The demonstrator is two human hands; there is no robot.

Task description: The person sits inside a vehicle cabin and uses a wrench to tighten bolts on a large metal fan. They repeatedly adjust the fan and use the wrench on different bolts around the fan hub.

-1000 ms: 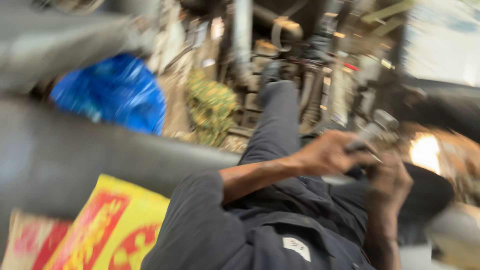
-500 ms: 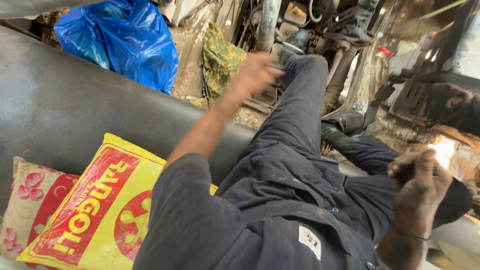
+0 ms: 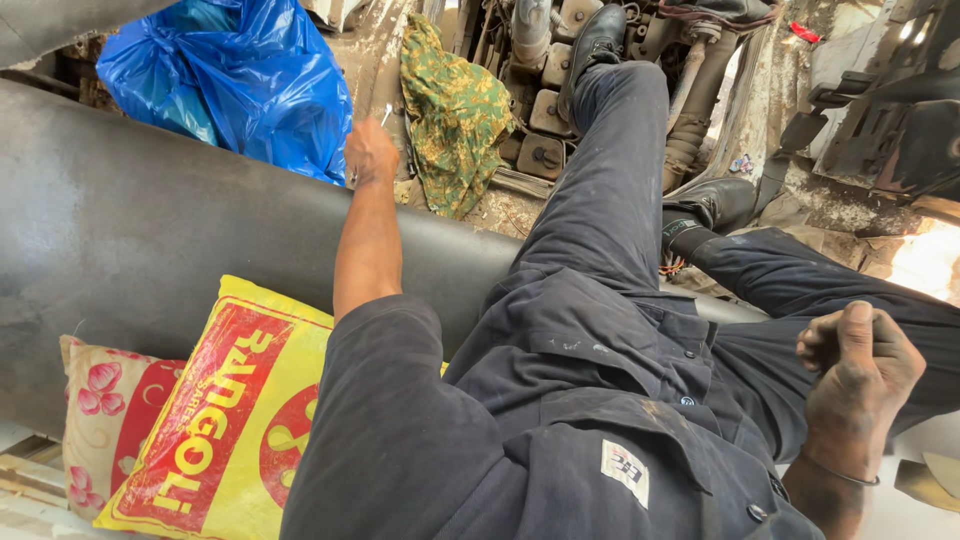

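Bright daylight, sharp focus over most of the frame, no motion blur on the left hand (image 3: pixel 371 152) or the clenched right hand (image 3: pixel 862 352). Blown-out glare patch at the right edge, sheen on the crinkled blue plastic bag (image 3: pixel 236 78) and the broad grey metal panel (image 3: pixel 130 230). Deep shadow among the greasy machine parts at top; wide-angle stretch toward the edges.

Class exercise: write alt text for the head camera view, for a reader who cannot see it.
A person in dark overalls looks down at their left hand, which reaches out to a small metal tool beside a green patterned cloth and a blue plastic bag. The right hand is a loose fist near the lap; greasy machine parts lie ahead.
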